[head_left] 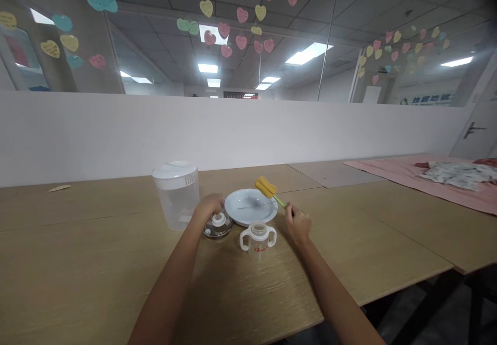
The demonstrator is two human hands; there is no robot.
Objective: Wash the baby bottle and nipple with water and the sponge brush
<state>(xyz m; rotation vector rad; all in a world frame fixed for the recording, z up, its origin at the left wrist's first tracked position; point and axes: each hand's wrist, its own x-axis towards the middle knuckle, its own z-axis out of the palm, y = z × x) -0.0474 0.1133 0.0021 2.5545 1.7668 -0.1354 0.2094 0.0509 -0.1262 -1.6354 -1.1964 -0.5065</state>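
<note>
My right hand [298,224] grips the green handle of a bottle brush [266,186], whose yellow sponge head hovers over the far rim of a white plate [250,206]. My left hand [208,207] rests on a small clear lid with a white nipple [217,225], which lies on the table just left of the plate. A clear baby bottle with two white handles [258,236] stands upright between my hands, nearest to me. A clear plastic pitcher with a white lid [176,194] stands left of my left hand.
The wooden table [97,262] runs wide, with a white partition wall [248,133] behind it. A pink cloth with folded fabric [438,177] lies at the far right. A small pale scrap [59,188] sits at the far left.
</note>
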